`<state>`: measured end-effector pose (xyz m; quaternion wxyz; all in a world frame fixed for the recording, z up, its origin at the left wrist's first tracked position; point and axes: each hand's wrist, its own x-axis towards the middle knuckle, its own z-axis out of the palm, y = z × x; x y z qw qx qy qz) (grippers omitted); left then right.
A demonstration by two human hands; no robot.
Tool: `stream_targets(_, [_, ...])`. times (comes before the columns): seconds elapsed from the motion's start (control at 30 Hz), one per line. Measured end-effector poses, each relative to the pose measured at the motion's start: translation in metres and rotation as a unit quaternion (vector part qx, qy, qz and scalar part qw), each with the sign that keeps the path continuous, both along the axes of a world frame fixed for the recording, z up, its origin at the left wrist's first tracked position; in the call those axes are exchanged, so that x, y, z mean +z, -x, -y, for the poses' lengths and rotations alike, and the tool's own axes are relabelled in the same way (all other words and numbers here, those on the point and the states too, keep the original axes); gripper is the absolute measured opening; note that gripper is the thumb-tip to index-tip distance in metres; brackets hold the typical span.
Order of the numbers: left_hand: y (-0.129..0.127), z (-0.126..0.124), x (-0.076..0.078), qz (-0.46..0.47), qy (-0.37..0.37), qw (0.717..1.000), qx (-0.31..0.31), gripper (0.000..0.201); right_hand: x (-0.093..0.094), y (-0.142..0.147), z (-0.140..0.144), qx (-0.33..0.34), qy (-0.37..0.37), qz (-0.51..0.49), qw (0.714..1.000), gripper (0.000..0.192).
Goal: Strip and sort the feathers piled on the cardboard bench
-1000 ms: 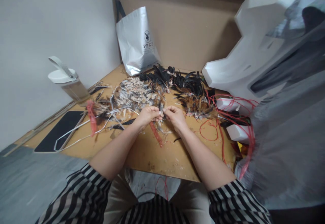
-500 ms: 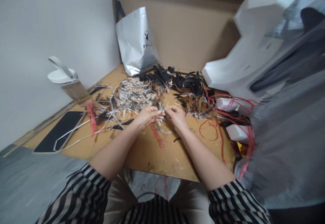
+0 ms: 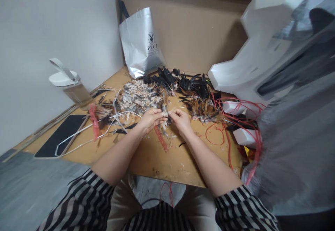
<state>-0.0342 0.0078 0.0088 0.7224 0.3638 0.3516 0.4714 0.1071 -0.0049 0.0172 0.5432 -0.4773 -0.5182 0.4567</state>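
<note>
Near the middle of the table, my left hand (image 3: 152,120) is closed on a small bunch of brown feathers (image 3: 164,100) whose tips point away from me. My right hand (image 3: 180,120) pinches at the base of the same bunch, fingertips almost touching the left ones; what exactly sits between them is too small to make out. Beneath the hands lies a flat red plastic strip (image 3: 160,139) among loose fluff. Just beyond my left hand spreads a pile of pale-quilled feathers (image 3: 138,96). Brown feathers (image 3: 201,108) lie right of my right hand, with black feathers (image 3: 193,86) behind them.
A silver bag (image 3: 140,44) stands at the back. On the left are a lidded bottle (image 3: 75,93), a phone (image 3: 61,136), white cord (image 3: 86,129) and a red tie (image 3: 93,121). Red string (image 3: 227,143) tangles by white power strips (image 3: 244,137) at right, beside plastic-covered material (image 3: 295,147).
Both hands have shifted very slightly left, still close together at the feather bunch. The things on the table have stayed where they were.
</note>
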Motion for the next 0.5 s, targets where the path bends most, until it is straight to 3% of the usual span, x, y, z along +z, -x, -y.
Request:
stream_targets(0.23, [-0.0019,0.0016,0.0007,-0.019,-0.003,1.0,-0.014,0.016,-0.008,-0.0003,-0.0034,-0.017,-0.039,0.051,0.998,0.025])
stream_targets(0.5, [-0.0044,0.0008,0.0034,-0.056,-0.033,0.996,0.058,0.025,-0.0005,0.0012,0.0004,0.005,0.011,0.023,1.0,0.024])
